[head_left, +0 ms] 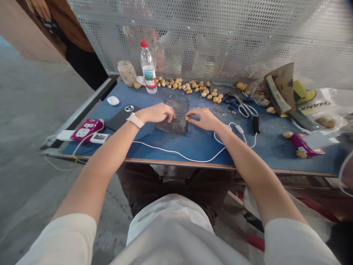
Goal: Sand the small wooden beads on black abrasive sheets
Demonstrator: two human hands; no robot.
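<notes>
On the blue table lies a dark, worn sheet (176, 121), and both of my hands are over or beside it. My left hand (160, 112), with a white band at the wrist, hovers at the sheet's left part; its fingers are loosely bent and apart, with nothing seen in them. At the sheet's right edge my right hand (204, 118) pinches a small tan gourd-like piece (187, 118) between thumb and fingertips, mostly covered by them. Several similar tan pieces (179, 85) lie in a row along the back of the table.
Behind stands a perforated metal panel (198, 36). A bottle (149, 73), a black phone (118, 117) and a purple box (87, 129) are at left. Scissors (245, 109), a plastic bag (328, 110) and another purple box (306, 145) are at right. A white cable (176, 151) crosses the front.
</notes>
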